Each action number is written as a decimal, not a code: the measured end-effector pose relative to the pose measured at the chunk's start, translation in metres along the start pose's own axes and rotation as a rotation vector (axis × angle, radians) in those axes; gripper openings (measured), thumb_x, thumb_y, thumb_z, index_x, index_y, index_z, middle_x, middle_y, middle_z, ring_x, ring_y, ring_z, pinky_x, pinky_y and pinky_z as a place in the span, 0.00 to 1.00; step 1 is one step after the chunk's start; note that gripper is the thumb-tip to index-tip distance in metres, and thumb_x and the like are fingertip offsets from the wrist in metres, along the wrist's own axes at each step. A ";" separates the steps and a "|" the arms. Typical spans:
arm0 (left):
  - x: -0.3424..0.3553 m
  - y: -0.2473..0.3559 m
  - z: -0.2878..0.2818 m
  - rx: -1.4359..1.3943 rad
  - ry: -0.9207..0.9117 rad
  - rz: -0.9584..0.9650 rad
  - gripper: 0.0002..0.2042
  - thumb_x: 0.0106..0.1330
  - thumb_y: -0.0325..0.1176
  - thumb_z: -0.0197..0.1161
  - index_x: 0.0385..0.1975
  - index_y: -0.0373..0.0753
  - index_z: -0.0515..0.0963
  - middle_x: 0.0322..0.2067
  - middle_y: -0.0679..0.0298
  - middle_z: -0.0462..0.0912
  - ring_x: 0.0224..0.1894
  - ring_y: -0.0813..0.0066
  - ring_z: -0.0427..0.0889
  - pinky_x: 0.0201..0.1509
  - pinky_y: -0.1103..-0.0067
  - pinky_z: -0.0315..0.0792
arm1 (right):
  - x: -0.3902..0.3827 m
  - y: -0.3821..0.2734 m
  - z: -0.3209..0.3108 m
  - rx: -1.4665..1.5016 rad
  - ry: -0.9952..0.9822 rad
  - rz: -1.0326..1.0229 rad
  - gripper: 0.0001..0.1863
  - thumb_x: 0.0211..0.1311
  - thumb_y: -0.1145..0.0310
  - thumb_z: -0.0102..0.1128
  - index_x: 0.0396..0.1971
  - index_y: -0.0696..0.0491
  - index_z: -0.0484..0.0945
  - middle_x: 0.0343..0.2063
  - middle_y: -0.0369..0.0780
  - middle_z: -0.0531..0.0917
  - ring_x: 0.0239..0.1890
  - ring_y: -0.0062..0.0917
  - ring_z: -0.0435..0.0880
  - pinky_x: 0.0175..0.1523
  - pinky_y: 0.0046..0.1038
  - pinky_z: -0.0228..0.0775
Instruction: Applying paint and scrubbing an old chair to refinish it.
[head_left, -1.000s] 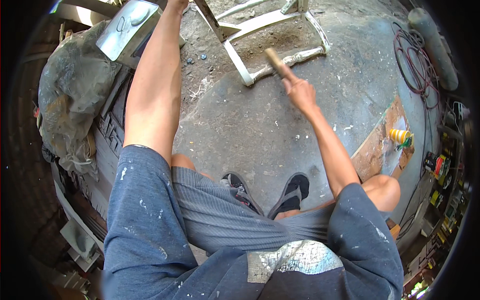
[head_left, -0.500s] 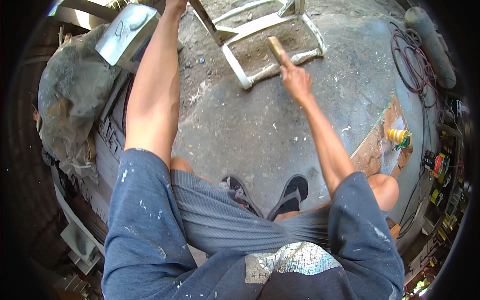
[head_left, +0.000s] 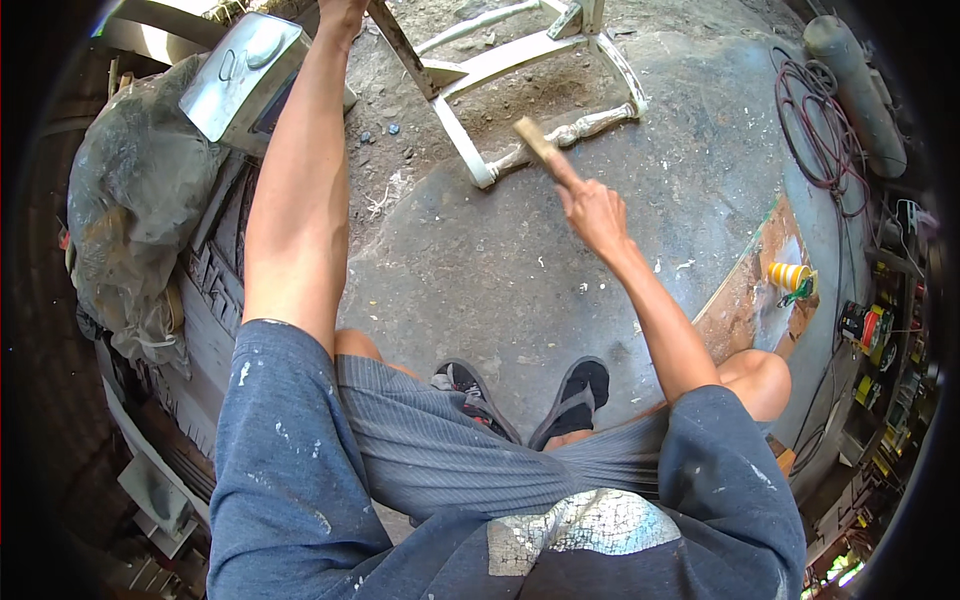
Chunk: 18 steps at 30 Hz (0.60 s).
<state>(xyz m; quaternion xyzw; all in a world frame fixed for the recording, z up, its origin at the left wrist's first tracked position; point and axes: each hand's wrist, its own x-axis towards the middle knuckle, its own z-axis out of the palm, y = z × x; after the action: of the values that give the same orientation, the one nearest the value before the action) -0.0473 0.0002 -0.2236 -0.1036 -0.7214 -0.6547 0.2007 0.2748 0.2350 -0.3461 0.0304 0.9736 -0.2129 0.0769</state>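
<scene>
A white-painted wooden chair frame (head_left: 462,150) lies tipped on the ground ahead of me, its turned rail (head_left: 590,124) nearest me. My right hand (head_left: 597,215) is closed on a flat tan wooden block (head_left: 541,140), index finger stretched along it. The block's far end is close to the turned rail; whether they touch I cannot tell. At the top edge my left hand (head_left: 343,14) is beside the dark-edged upright (head_left: 402,50) of the frame. Its fingers are cut off by the picture edge, so its grip is hidden.
On the left stand a shiny metal box (head_left: 235,85) and a bundle in clear plastic (head_left: 140,190). To the right, a yellow-and-white striped cup (head_left: 788,275) rests on a stained board (head_left: 745,290). Behind are coiled hoses (head_left: 815,125) and a grey cylinder (head_left: 852,85).
My right hand has moved slightly nearer me with the block, whose far end has swung leftward along the turned rail. The whole view has shifted a little.
</scene>
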 end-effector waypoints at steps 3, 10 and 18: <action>-0.003 0.003 0.030 -0.075 -0.080 -0.024 0.12 0.59 0.24 0.54 0.40 0.42 0.60 0.20 0.71 0.67 0.19 0.81 0.70 0.20 0.82 0.66 | 0.047 0.092 -0.012 0.095 0.075 0.311 0.29 0.69 0.59 0.53 0.67 0.21 0.60 0.21 0.45 0.82 0.17 0.29 0.78 0.19 0.32 0.75; 0.006 -0.022 -0.012 -0.050 -0.083 0.087 0.16 0.51 0.24 0.59 0.39 0.42 0.63 0.21 0.75 0.62 0.19 0.85 0.64 0.20 0.84 0.61 | 0.031 0.038 -0.017 -0.101 0.071 0.045 0.28 0.67 0.60 0.55 0.65 0.24 0.64 0.28 0.51 0.84 0.25 0.43 0.85 0.31 0.45 0.77; 0.004 -0.019 -0.001 0.054 -0.058 -0.031 0.16 0.53 0.23 0.56 0.40 0.42 0.63 0.24 0.73 0.63 0.23 0.84 0.67 0.22 0.85 0.64 | 0.046 0.100 -0.037 -0.310 0.087 0.263 0.28 0.67 0.63 0.52 0.63 0.19 0.65 0.23 0.47 0.84 0.26 0.42 0.86 0.25 0.45 0.75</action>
<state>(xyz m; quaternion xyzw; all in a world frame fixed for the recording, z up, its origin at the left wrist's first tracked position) -0.0589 -0.0031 -0.2389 -0.1060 -0.7457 -0.6349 0.1721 0.2341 0.3423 -0.3617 0.1543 0.9847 -0.0470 0.0655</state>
